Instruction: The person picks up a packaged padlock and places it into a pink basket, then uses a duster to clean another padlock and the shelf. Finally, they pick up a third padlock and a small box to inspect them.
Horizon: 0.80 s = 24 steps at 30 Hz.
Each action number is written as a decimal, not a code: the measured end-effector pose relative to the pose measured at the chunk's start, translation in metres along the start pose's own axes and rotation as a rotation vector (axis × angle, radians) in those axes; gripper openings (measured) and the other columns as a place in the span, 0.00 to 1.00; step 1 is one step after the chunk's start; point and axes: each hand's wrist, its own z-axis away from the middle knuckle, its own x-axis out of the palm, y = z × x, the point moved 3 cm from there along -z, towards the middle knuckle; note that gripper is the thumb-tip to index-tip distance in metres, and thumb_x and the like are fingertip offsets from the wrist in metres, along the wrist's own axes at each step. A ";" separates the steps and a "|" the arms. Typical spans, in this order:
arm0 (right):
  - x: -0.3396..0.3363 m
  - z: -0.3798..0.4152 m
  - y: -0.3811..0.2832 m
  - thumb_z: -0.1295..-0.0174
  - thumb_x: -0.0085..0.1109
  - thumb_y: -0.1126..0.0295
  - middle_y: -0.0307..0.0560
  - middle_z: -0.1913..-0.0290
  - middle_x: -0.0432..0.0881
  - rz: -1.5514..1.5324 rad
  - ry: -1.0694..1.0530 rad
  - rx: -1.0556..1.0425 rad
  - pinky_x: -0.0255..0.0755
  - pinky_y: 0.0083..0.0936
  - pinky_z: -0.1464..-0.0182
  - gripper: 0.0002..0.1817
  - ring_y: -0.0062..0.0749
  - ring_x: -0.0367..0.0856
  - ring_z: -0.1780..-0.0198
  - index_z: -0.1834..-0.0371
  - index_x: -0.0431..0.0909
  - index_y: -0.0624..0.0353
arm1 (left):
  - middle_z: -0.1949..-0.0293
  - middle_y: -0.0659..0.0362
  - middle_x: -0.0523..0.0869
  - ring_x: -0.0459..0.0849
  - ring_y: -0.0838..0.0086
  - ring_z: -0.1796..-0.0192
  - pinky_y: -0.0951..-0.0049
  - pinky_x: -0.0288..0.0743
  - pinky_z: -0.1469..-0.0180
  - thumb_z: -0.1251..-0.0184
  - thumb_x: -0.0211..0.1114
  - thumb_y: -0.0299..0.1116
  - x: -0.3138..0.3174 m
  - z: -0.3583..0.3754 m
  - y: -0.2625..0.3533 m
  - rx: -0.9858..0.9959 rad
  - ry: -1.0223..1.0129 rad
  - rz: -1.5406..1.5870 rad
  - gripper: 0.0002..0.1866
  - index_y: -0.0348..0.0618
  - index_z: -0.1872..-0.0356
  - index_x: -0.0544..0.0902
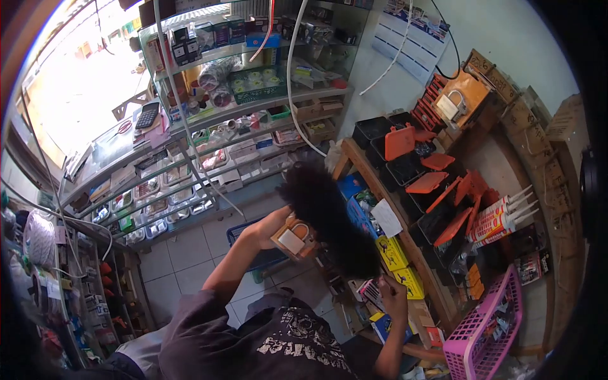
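Note:
Neither of my hands is in view. Below me a person with dark hair [323, 215] and a dark printed T-shirt [272, 342] bends toward a wooden shelf [370, 180]. One of the person's hands [269, 229] holds up a padlock in an orange-brown pack [292, 240] close to the head. The person's other hand [394, 292] rests among small packets on the shelf, next to yellow boxes [392, 252].
The shelf carries black bins with orange lids [425, 182], sealant tubes [503, 218] and a pink basket [484, 329]. A glass display case [209, 126] full of small goods stands across the tiled floor. A blue basket [244, 233] sits on the floor behind the person's arm.

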 end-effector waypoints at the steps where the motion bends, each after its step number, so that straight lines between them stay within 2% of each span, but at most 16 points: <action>1: 0.003 0.000 -0.001 0.32 0.56 0.60 0.39 0.72 0.78 0.057 0.027 -0.061 0.64 0.18 0.68 0.19 0.17 0.69 0.71 0.51 0.80 0.67 | 0.50 0.50 0.82 0.84 0.60 0.54 0.61 0.80 0.50 0.25 0.36 0.59 0.001 -0.002 -0.007 -0.044 0.031 -0.034 0.34 0.37 0.39 0.71; 3: 0.010 -0.001 -0.011 0.31 0.55 0.59 0.36 0.72 0.77 0.109 0.067 -0.104 0.61 0.16 0.70 0.20 0.14 0.66 0.72 0.49 0.79 0.67 | 0.50 0.52 0.82 0.84 0.62 0.54 0.62 0.80 0.51 0.25 0.34 0.60 -0.005 -0.014 -0.035 -0.111 0.058 -0.069 0.35 0.38 0.38 0.70; 5: 0.022 -0.012 -0.030 0.31 0.55 0.61 0.38 0.70 0.79 0.121 0.023 -0.047 0.62 0.17 0.69 0.19 0.15 0.67 0.72 0.50 0.79 0.68 | 0.46 0.54 0.80 0.83 0.64 0.52 0.62 0.79 0.49 0.25 0.36 0.61 -0.033 -0.036 -0.070 0.039 0.121 -0.291 0.36 0.39 0.33 0.66; 8: 0.032 -0.007 -0.029 0.30 0.55 0.61 0.36 0.72 0.77 0.001 0.074 0.022 0.62 0.16 0.71 0.18 0.14 0.67 0.73 0.51 0.79 0.67 | 0.42 0.55 0.78 0.82 0.67 0.48 0.61 0.77 0.47 0.25 0.37 0.60 -0.037 -0.034 -0.051 -0.039 0.215 -0.129 0.36 0.42 0.29 0.61; 9: 0.035 -0.003 -0.026 0.30 0.55 0.61 0.36 0.72 0.77 0.000 0.073 0.019 0.62 0.16 0.71 0.18 0.14 0.67 0.73 0.51 0.79 0.67 | 0.47 0.55 0.81 0.82 0.67 0.50 0.62 0.80 0.50 0.26 0.43 0.60 0.012 -0.023 -0.019 0.052 0.384 -0.067 0.33 0.41 0.37 0.71; 10: 0.039 0.004 -0.019 0.30 0.54 0.61 0.35 0.72 0.76 -0.103 0.051 0.015 0.61 0.16 0.72 0.18 0.14 0.66 0.74 0.51 0.80 0.67 | 0.47 0.55 0.81 0.82 0.67 0.50 0.62 0.80 0.50 0.26 0.43 0.60 0.004 -0.025 -0.010 0.059 0.389 -0.067 0.33 0.41 0.37 0.71; 12: 0.052 0.017 -0.003 0.29 0.54 0.61 0.34 0.73 0.75 -0.201 0.008 0.009 0.60 0.16 0.73 0.17 0.13 0.66 0.74 0.51 0.80 0.66 | 0.55 0.56 0.84 0.85 0.67 0.60 0.63 0.82 0.55 0.27 0.41 0.62 -0.014 -0.020 0.008 0.310 0.284 0.013 0.33 0.43 0.40 0.73; 13: 0.065 0.022 0.006 0.29 0.54 0.61 0.33 0.74 0.74 -0.291 0.000 -0.007 0.59 0.15 0.74 0.17 0.13 0.65 0.75 0.51 0.80 0.65 | 0.63 0.61 0.84 0.86 0.73 0.65 0.69 0.83 0.65 0.27 0.37 0.64 0.013 -0.020 0.017 0.361 0.434 0.033 0.32 0.48 0.47 0.76; 14: 0.076 0.025 0.014 0.29 0.54 0.61 0.32 0.74 0.73 -0.382 -0.003 -0.021 0.58 0.15 0.75 0.16 0.12 0.64 0.76 0.51 0.80 0.64 | 0.63 0.61 0.84 0.86 0.73 0.65 0.69 0.83 0.65 0.27 0.37 0.64 0.007 -0.020 0.013 0.363 0.439 0.034 0.32 0.48 0.47 0.76; 16: 0.090 0.023 0.009 0.28 0.53 0.62 0.32 0.73 0.74 -0.445 0.008 0.056 0.57 0.16 0.75 0.16 0.11 0.63 0.76 0.52 0.80 0.65 | 0.64 0.62 0.84 0.85 0.74 0.65 0.70 0.83 0.64 0.26 0.38 0.63 0.005 -0.026 0.002 0.387 0.164 0.166 0.31 0.48 0.47 0.76; 17: 0.092 0.018 -0.001 0.28 0.52 0.62 0.32 0.73 0.74 -0.413 0.036 0.064 0.57 0.16 0.76 0.16 0.12 0.63 0.76 0.52 0.80 0.65 | 0.62 0.61 0.84 0.85 0.74 0.63 0.70 0.83 0.64 0.26 0.38 0.62 0.005 -0.029 -0.006 0.389 0.307 0.108 0.30 0.49 0.44 0.75; 18: 0.094 0.016 -0.007 0.28 0.52 0.62 0.32 0.72 0.75 -0.382 0.062 0.072 0.57 0.16 0.76 0.16 0.12 0.63 0.77 0.52 0.80 0.65 | 0.62 0.61 0.84 0.85 0.74 0.63 0.70 0.83 0.64 0.26 0.38 0.62 0.010 -0.032 -0.006 0.390 0.307 0.108 0.30 0.49 0.44 0.75; 20: 0.102 0.020 -0.010 0.28 0.51 0.63 0.32 0.71 0.75 -0.387 0.060 0.051 0.57 0.16 0.76 0.16 0.12 0.63 0.77 0.52 0.80 0.65 | 0.59 0.60 0.84 0.85 0.75 0.61 0.71 0.83 0.62 0.25 0.38 0.61 0.015 -0.033 0.002 0.521 0.351 0.157 0.30 0.49 0.43 0.74; 21: 0.107 0.023 -0.011 0.28 0.51 0.63 0.33 0.70 0.76 -0.392 0.058 0.033 0.57 0.16 0.76 0.16 0.12 0.63 0.77 0.52 0.80 0.66 | 0.66 0.63 0.83 0.83 0.76 0.70 0.75 0.80 0.69 0.25 0.41 0.59 0.036 -0.026 0.013 0.569 0.498 0.225 0.26 0.48 0.49 0.76; 22: 0.112 0.028 -0.014 0.28 0.51 0.63 0.33 0.70 0.76 -0.392 0.049 0.026 0.57 0.16 0.76 0.16 0.12 0.63 0.77 0.52 0.80 0.66 | 0.66 0.63 0.83 0.83 0.76 0.70 0.75 0.80 0.69 0.25 0.41 0.59 0.037 -0.023 0.021 0.579 0.501 0.224 0.26 0.48 0.49 0.76; 24: 0.119 0.043 -0.016 0.27 0.49 0.56 0.32 0.79 0.66 -0.481 0.045 0.100 0.54 0.20 0.75 0.19 0.14 0.60 0.77 0.53 0.81 0.61 | 0.65 0.63 0.84 0.84 0.77 0.69 0.78 0.81 0.69 0.24 0.41 0.58 0.036 -0.016 0.034 0.740 0.474 0.261 0.26 0.48 0.48 0.75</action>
